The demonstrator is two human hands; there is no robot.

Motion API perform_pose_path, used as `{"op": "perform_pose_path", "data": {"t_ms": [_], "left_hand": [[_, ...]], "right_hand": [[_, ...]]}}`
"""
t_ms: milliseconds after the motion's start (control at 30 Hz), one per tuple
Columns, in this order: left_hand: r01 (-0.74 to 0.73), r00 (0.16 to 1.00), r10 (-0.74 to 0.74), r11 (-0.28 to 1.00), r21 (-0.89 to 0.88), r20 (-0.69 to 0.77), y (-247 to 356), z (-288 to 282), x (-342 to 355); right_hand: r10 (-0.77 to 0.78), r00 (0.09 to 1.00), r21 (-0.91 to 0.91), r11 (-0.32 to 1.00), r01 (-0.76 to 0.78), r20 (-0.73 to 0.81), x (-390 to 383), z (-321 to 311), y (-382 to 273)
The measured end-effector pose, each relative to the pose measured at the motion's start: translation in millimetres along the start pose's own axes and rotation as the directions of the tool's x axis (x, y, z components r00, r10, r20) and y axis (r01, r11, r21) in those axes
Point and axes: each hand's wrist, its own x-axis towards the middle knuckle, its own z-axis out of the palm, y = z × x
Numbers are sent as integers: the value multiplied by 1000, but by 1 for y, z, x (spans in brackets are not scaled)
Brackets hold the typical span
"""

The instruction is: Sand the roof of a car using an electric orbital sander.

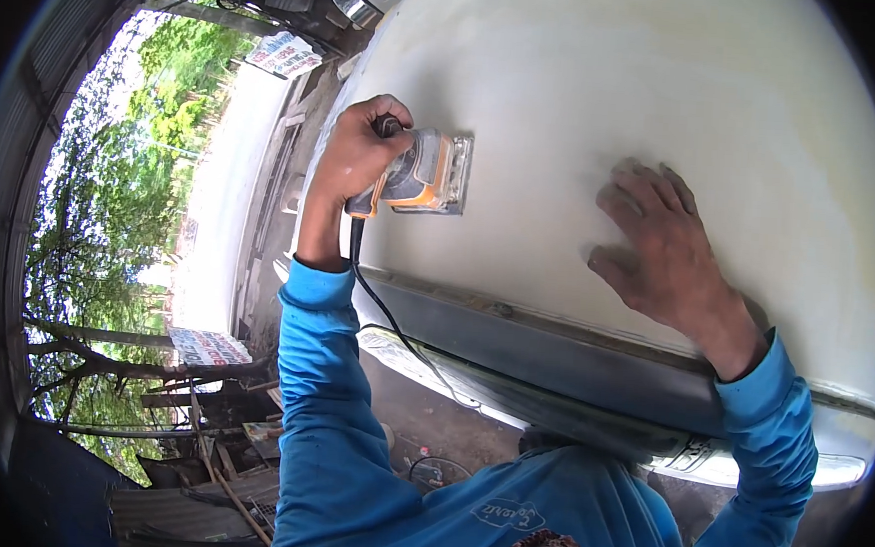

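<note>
your blue sleeves (347,438) fill the bottom of the view, one on each arm, reaching up to a pale, dusty car panel (609,83). your left hand (360,153) has its fingers closed around the grip of one orange-and-grey electric sander (426,173), whose flat pad lies against the panel well above the dark trim strip (553,356). a single black cord (394,321) hangs from the sander, runs beside your left forearm and drops toward the ground. your right hand (660,242) holds nothing: its fingers are spread open and lie flat on the panel, well apart from the sander, to its right.

judging by this, you're in the middle of sanding, with the tool on the left part of the panel and the free hand feeling or steadying the surface. the next pass calls for keeping the pad flat, not tipped on an edge, and keeping the cord clear of the pad and the trim strip.

count: two hands, one sander, one cord, one panel. beyond the vehicle, at left, are green trees (111,203) and a heap of scrap wood (216,451).
</note>
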Motion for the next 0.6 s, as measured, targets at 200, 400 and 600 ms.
{"op": "perform_pose_path", "data": {"t_ms": [200, 400, 600], "left_hand": [[-130, 991, 129, 991, 19, 18, -16, -3, 99], [-142, 988, 136, 986, 92, 66, -29, -1, 192], [-157, 987, 149, 973, 170, 59, -51, 3, 251]], "right_hand": [[44, 998, 0, 999, -44, 54, 7, -6, 2], [54, 997, 13, 998, -55, 58, 8, -9, 1], [109, 985, 27, 993, -114, 130, 5, 0, -5]]}}
